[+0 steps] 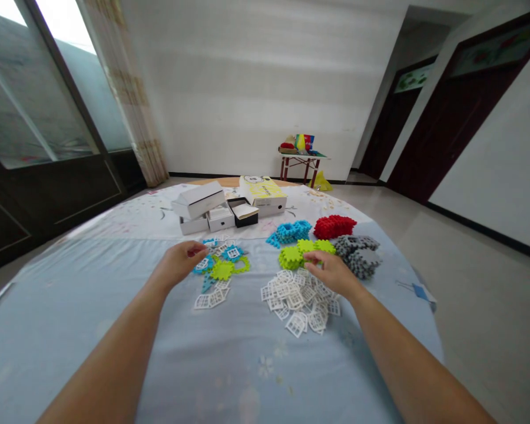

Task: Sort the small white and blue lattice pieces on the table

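My left hand (183,260), fingers curled closely together, is at the left edge of a flat cluster of interlocking plastic pieces; its fingertips hide whatever they may grip. In that cluster are a lime-green gear-shaped piece (222,270), a blue piece (233,252) with a white window frame on it, and a green ring-like piece (242,265). My right hand (331,272) reaches over the lime-green gear pieces (290,257), thumb and fingers apart, fingertips at the pile's right side. Just below it lies a heap of white window-frame pieces (295,297).
Behind the green pile are blue pieces (294,231), red pieces (334,226) and grey pieces (364,262). White boxes (201,200), an open black box (246,222) and a yellow-and-white box (265,194) stand farther back on the cloth-covered table (212,365). A small table (301,156) is by the wall.
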### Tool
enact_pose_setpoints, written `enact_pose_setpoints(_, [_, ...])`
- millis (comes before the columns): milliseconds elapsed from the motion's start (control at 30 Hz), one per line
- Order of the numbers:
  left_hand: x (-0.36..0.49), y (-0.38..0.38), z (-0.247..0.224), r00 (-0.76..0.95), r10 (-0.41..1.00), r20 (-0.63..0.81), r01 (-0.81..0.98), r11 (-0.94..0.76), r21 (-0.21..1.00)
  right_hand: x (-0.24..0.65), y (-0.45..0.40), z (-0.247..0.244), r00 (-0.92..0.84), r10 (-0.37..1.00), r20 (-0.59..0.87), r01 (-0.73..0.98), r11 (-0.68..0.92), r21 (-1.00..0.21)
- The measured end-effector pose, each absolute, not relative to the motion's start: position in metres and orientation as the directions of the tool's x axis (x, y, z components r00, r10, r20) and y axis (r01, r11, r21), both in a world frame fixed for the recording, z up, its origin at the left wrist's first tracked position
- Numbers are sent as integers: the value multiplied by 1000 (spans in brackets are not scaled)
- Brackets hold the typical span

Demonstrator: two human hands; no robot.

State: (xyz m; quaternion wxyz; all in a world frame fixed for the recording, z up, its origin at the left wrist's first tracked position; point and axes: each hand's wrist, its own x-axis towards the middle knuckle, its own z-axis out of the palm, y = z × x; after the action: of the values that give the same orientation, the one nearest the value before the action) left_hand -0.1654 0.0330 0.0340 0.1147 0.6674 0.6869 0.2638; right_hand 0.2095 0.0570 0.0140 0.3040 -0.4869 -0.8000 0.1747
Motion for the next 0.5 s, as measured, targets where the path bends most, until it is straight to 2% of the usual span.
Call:
enact_pose_setpoints(200, [-134,32,19,157,979,129,910,-195,367,217,53,-2,-275,913,301,654,407,-638])
enact_pose_setpoints(367, [-122,32,7,177,982,67,959,-188,211,224,55,-10,-271,922,278,654,388,-650])
enact_pose_setpoints(500, [-122,30,12,179,981,78,957,-192,219,226,55,-10,-280,922,266,659,386,-645])
